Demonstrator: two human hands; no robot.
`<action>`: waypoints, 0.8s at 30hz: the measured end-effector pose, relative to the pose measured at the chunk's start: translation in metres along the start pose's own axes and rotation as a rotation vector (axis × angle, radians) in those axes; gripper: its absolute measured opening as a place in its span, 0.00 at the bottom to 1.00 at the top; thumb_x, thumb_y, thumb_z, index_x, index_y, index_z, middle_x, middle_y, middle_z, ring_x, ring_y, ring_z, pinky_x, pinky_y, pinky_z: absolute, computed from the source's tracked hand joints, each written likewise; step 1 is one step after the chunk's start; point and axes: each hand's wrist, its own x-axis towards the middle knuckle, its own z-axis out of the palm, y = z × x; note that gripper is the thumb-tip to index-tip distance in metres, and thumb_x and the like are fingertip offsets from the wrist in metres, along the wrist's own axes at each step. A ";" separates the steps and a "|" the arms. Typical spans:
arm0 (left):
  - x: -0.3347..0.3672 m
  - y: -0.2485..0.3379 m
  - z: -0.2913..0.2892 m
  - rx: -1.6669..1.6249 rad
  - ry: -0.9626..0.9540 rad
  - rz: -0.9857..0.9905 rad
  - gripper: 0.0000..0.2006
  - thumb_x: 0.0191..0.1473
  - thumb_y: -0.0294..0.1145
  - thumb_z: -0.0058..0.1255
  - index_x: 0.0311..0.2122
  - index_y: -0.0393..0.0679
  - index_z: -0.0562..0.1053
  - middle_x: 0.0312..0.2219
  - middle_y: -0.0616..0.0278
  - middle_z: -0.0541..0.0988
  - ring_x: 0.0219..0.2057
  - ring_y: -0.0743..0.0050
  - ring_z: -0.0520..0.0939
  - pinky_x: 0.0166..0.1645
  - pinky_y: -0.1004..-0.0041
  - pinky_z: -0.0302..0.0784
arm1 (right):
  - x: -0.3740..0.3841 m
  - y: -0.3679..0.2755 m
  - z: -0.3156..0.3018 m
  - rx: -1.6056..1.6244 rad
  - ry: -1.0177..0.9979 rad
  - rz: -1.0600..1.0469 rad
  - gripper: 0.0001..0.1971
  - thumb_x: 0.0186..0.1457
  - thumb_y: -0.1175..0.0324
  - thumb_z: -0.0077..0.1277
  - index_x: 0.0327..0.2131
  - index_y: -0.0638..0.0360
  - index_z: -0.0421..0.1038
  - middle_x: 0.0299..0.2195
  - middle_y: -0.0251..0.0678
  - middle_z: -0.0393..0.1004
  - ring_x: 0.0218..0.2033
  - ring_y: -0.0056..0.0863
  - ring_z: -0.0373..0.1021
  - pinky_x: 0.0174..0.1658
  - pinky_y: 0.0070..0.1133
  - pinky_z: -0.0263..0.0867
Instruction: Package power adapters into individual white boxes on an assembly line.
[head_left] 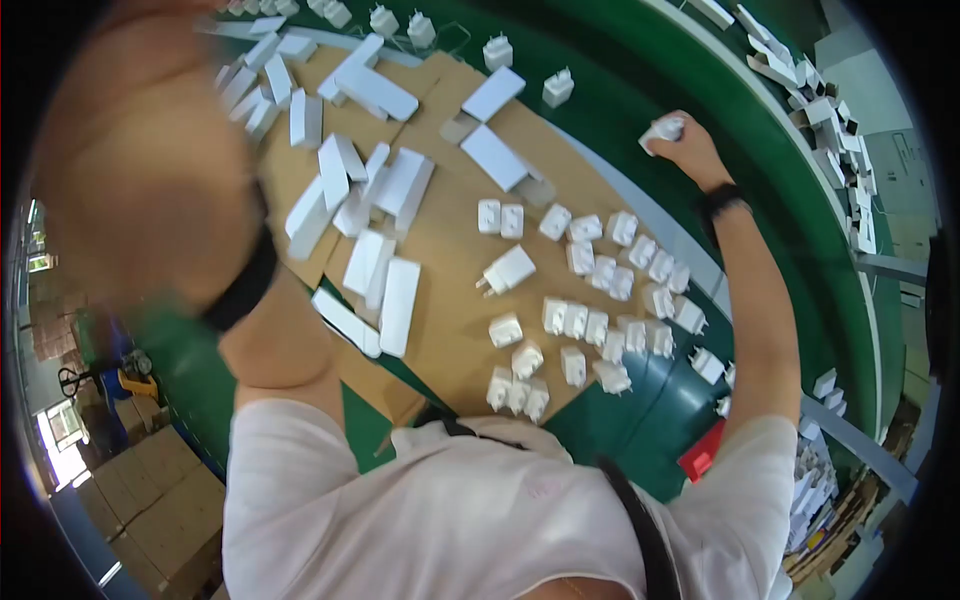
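My right hand (697,158) reaches out over the green conveyor belt (625,95), its fingers closed round a white plug-in charger (662,130). Large and smeared close to the camera, my left hand (150,170) fills the upper left, and its fingers cannot be made out. Below my arms lies a brown cardboard sheet (450,270). Several white chargers cover its right half, among them one charger (510,271) lying on its side with its prongs pointing left. On the left half are scattered white narrow boxes (400,308), some with flaps raised.
More chargers stand on the belt beyond the sheet, such as one charger (558,88). Open white boxes (840,140) line a ledge at the far right. A red object (703,452) lies by my right elbow. Brown cartons (160,490) are stacked on the lower left.
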 end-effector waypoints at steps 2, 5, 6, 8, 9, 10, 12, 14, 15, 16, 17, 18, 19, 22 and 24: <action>0.005 -0.010 0.040 -0.041 -0.107 -0.331 0.13 0.46 0.26 0.44 0.40 0.38 0.69 0.35 0.56 0.74 0.36 0.62 0.74 0.40 0.71 0.68 | -0.008 -0.023 -0.021 0.359 0.030 -0.018 0.17 0.37 0.66 0.57 0.34 0.60 0.66 0.27 0.31 0.71 0.27 0.20 0.67 0.32 0.17 0.64; -0.062 -0.079 0.162 0.070 -0.464 -0.296 0.28 0.38 0.36 0.56 0.47 0.39 0.64 0.41 0.45 0.69 0.42 0.49 0.69 0.46 0.64 0.67 | -0.041 -0.102 -0.057 0.406 -0.061 0.089 0.20 0.40 0.59 0.56 0.35 0.61 0.65 0.24 0.27 0.68 0.22 0.13 0.63 0.23 0.11 0.56; -0.068 -0.075 0.185 0.193 -0.608 -0.440 0.35 0.34 0.43 0.59 0.49 0.41 0.61 0.41 0.45 0.68 0.43 0.45 0.69 0.46 0.62 0.67 | -0.056 -0.119 -0.068 0.423 -0.080 0.109 0.22 0.41 0.54 0.55 0.35 0.61 0.65 0.23 0.26 0.67 0.22 0.12 0.62 0.21 0.10 0.53; -0.074 -0.078 0.208 0.315 -0.665 -0.606 0.36 0.31 0.47 0.60 0.46 0.40 0.62 0.37 0.47 0.72 0.41 0.46 0.71 0.43 0.60 0.69 | -0.087 -0.133 -0.086 0.548 -0.233 -0.039 0.29 0.39 0.46 0.54 0.37 0.62 0.64 0.22 0.25 0.66 0.22 0.11 0.61 0.20 0.10 0.50; -0.074 -0.078 0.213 0.400 -0.680 -0.604 0.34 0.32 0.48 0.59 0.44 0.37 0.63 0.34 0.46 0.74 0.38 0.46 0.73 0.41 0.60 0.70 | -0.108 -0.144 -0.092 0.558 -0.216 -0.060 0.31 0.39 0.45 0.53 0.38 0.62 0.64 0.23 0.26 0.65 0.21 0.11 0.61 0.21 0.10 0.51; -0.084 -0.093 0.213 0.408 -0.771 -0.593 0.30 0.33 0.45 0.59 0.40 0.37 0.63 0.31 0.47 0.75 0.35 0.47 0.75 0.39 0.61 0.71 | -0.121 -0.157 -0.092 0.582 -0.227 -0.117 0.33 0.39 0.43 0.52 0.39 0.63 0.63 0.23 0.26 0.65 0.21 0.12 0.61 0.21 0.10 0.51; -0.107 -0.110 0.221 0.577 -0.591 -0.667 0.26 0.32 0.37 0.56 0.39 0.37 0.63 0.29 0.46 0.75 0.32 0.47 0.76 0.37 0.61 0.71 | -0.138 -0.172 -0.085 0.681 -0.063 -0.090 0.33 0.35 0.48 0.56 0.41 0.63 0.61 0.28 0.29 0.64 0.29 0.16 0.63 0.30 0.10 0.58; -0.084 -0.087 0.199 0.250 -0.556 -0.717 0.32 0.32 0.37 0.56 0.46 0.39 0.61 0.32 0.48 0.75 0.38 0.49 0.74 0.40 0.60 0.71 | -0.158 -0.148 -0.099 0.711 -0.197 0.053 0.35 0.37 0.48 0.55 0.44 0.62 0.57 0.29 0.30 0.65 0.31 0.17 0.65 0.31 0.11 0.60; -0.060 -0.064 0.195 0.130 -0.413 -0.672 0.34 0.31 0.35 0.56 0.48 0.40 0.60 0.31 0.47 0.73 0.37 0.47 0.73 0.42 0.60 0.70 | -0.179 -0.135 -0.104 0.732 -0.059 0.051 0.33 0.41 0.49 0.53 0.45 0.61 0.56 0.27 0.29 0.65 0.27 0.17 0.64 0.27 0.11 0.60; -0.042 -0.044 0.178 0.056 -0.267 -0.685 0.34 0.33 0.32 0.54 0.51 0.42 0.58 0.33 0.43 0.70 0.37 0.45 0.72 0.42 0.60 0.69 | -0.189 -0.125 -0.102 0.768 0.057 0.046 0.31 0.44 0.50 0.51 0.46 0.60 0.55 0.25 0.28 0.65 0.22 0.17 0.64 0.24 0.10 0.59; -0.025 -0.026 0.148 -0.079 -0.169 -0.723 0.32 0.35 0.31 0.52 0.51 0.45 0.58 0.35 0.40 0.67 0.38 0.44 0.71 0.42 0.61 0.69 | -0.193 -0.124 -0.099 0.893 0.034 0.061 0.27 0.48 0.52 0.47 0.45 0.60 0.55 0.24 0.28 0.65 0.19 0.16 0.62 0.20 0.10 0.56; -0.015 -0.010 0.115 -0.206 -0.093 -0.737 0.31 0.37 0.31 0.50 0.51 0.45 0.58 0.35 0.40 0.66 0.36 0.45 0.71 0.41 0.62 0.69 | -0.194 -0.124 -0.098 1.010 0.003 0.080 0.22 0.52 0.54 0.44 0.45 0.60 0.56 0.23 0.29 0.64 0.16 0.15 0.60 0.16 0.09 0.53; -0.005 0.006 0.084 -0.590 -0.052 -0.828 0.29 0.37 0.29 0.49 0.50 0.43 0.58 0.33 0.45 0.67 0.32 0.52 0.74 0.39 0.65 0.70 | -0.194 -0.118 -0.091 1.101 0.005 0.069 0.19 0.57 0.57 0.38 0.45 0.60 0.56 0.23 0.30 0.64 0.14 0.13 0.58 0.13 0.09 0.48; -0.011 0.047 0.045 -1.542 0.039 -1.104 0.17 0.46 0.34 0.45 0.43 0.43 0.63 0.28 0.56 0.71 0.24 0.67 0.74 0.34 0.70 0.72 | -0.194 -0.127 -0.072 1.212 0.124 0.079 0.21 0.57 0.60 0.39 0.52 0.55 0.55 0.25 0.32 0.65 0.15 0.14 0.57 0.14 0.09 0.53; -0.034 0.065 0.041 -1.920 -0.119 -1.275 0.16 0.50 0.43 0.42 0.40 0.44 0.66 0.26 0.60 0.71 0.24 0.71 0.72 0.33 0.71 0.71 | -0.199 -0.151 -0.061 1.342 0.272 0.078 0.25 0.56 0.63 0.41 0.56 0.56 0.50 0.43 0.38 0.65 0.29 0.17 0.64 0.25 0.11 0.61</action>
